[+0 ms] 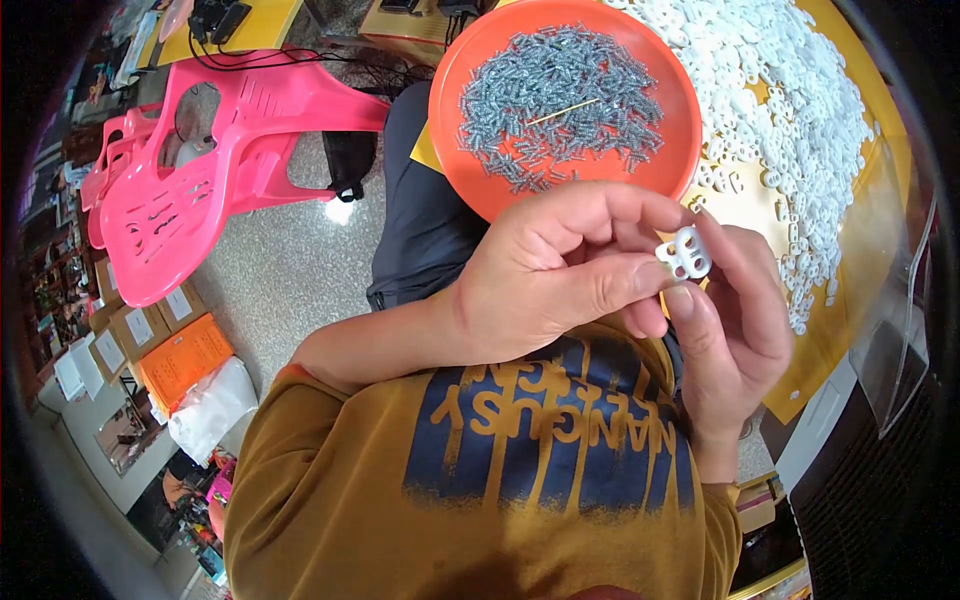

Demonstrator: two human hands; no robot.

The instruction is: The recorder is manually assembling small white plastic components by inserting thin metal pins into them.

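Observation:
Between the fingertips of both hands is a small white plastic piece with several holes [687, 254], perhaps a cord lock. My left hand [560, 280] pinches it from the left, thumb stretched along its lower side. My right hand [738, 335] grips it from the right with thumb and index finger. Just beyond the hands stands a round orange-red tray [447, 130] with a heap of small metal springs [560, 95] in it. A thin wooden stick [563, 112] lies on the springs.
A large pile of similar white plastic pieces [790, 130] spreads over the yellow table [815, 345] at the right. Pink plastic chairs [180, 220] stand on the speckled floor to the left, near cardboard boxes [135, 325] and a white bag [215, 405]. Black cables hang at the top.

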